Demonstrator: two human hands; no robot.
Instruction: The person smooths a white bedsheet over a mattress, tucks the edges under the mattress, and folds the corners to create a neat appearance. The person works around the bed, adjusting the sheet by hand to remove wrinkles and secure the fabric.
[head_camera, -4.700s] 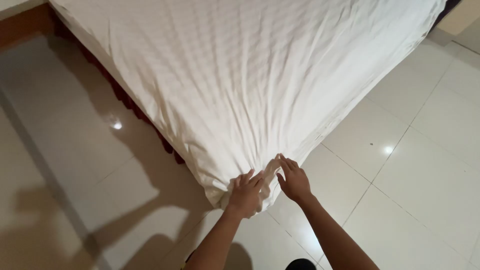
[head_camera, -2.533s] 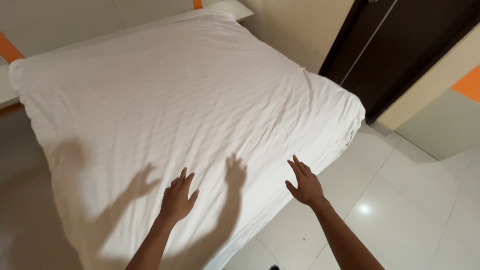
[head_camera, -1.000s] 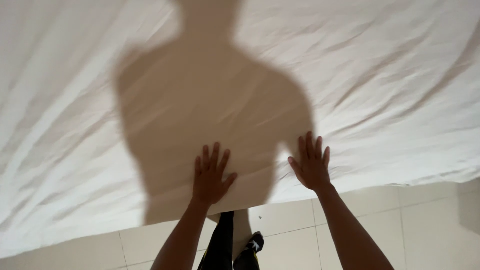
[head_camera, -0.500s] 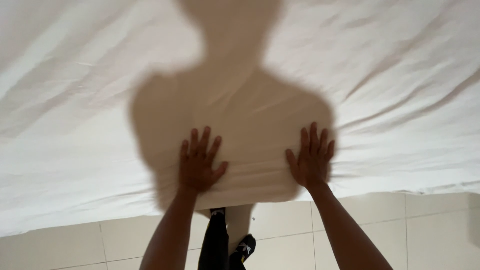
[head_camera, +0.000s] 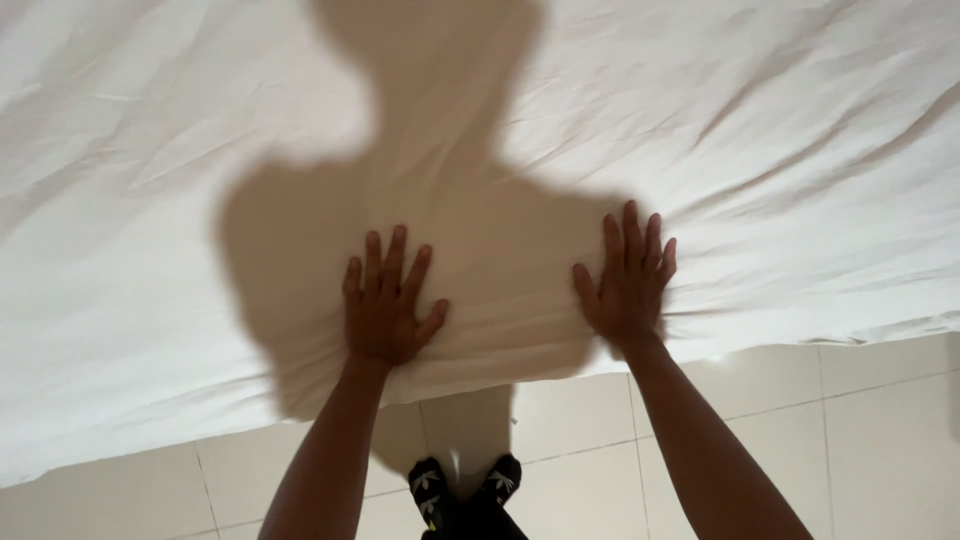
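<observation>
we are looking down past our black patterned socks (head_camera: 465, 488) on the pale tiled floor (head_camera: 880, 420) to the bed's near edge. our left hand (head_camera: 385, 305) and right hand (head_camera: 628, 285) are lying flat, fingers spread, grasping nothing, pressing on the white sheet (head_camera: 760, 150) just inside that edge. we are judging this as smoothing; a next stroke would call for sliding the palms outward over the creases beyond, where our shadow (head_camera: 430, 120) is falling.

Both palms lie flat on the wrinkled white cotton bedsheet (head_camera: 700, 120), left hand (head_camera: 385, 305) beside right hand (head_camera: 628, 285); pale tiled floor (head_camera: 880, 400) lies behind the wrists, below the edge.
</observation>
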